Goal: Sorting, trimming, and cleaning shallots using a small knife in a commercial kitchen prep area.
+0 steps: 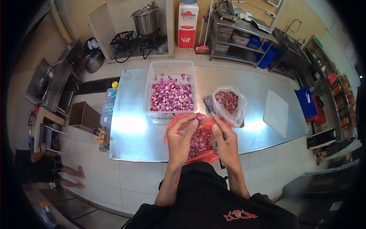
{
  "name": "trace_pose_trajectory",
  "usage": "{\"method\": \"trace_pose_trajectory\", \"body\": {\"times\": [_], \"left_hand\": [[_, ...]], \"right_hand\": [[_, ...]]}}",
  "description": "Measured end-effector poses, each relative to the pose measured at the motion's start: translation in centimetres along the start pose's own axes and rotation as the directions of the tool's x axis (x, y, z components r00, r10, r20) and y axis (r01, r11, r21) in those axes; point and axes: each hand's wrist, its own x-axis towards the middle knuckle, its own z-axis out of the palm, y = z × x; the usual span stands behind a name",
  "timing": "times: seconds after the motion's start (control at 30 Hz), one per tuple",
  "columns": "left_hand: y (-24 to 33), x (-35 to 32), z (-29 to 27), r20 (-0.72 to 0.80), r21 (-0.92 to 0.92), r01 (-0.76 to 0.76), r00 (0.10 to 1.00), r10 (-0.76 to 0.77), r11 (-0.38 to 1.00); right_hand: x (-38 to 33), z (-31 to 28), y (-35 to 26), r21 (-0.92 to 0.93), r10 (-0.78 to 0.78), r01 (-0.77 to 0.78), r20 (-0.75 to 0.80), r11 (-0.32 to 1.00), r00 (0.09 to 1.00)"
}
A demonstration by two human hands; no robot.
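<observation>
Left hand point(179, 140): thumb and fingertips pinched on one small, round, purple shallot point(199, 118). The shallot sits above the far part of an open red plastic bag point(209, 156).

Right hand point(227, 144): just beside the left, fingers bent, thumb near the index finger. A narrow dark-grey strip, possibly a blade, shows at its fingertips; cannot tell whether the hand is clamped on it. The two hands are apart.

Red bag rests at the near edge of a stainless-steel counter point(263, 142), between the forearms; inside, a heap of small dark-red pieces point(199, 143), kind not clear.

Beyond the left hand: a clear rectangular plastic bin point(170, 68), holding a wide pile of glossy purple-and-white shallots point(171, 95). A few lie apart from the pile, toward the bin's far side.

Beyond the right hand: an open clear plastic bag point(241, 104) with reddish-brown pieces point(228, 101) inside. Farther right, a flat translucent white rectangular lid point(276, 112) lies on the counter.

Background: a tall lidded steel pot point(146, 22) on a burner; a red-and-white water dispenser point(187, 23) near the wall.
</observation>
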Motion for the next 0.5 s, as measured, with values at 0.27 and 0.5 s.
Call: {"method": "trace_pose_trajectory", "body": {"times": [0.27,0.5], "left_hand": [[-0.6,0.4,-0.4,-0.01,-0.096,0.036,0.999,-0.037,0.995],[-0.3,0.3,-0.1,-0.005,-0.101,0.041,0.999,-0.041,0.994]], "right_hand": [[0.3,-0.4,0.4,-0.013,0.049,-0.049,-0.04,0.999,0.998],[-0.1,-0.2,-1.0,0.0,-0.006,0.006,0.106,1.0,0.994]]}}
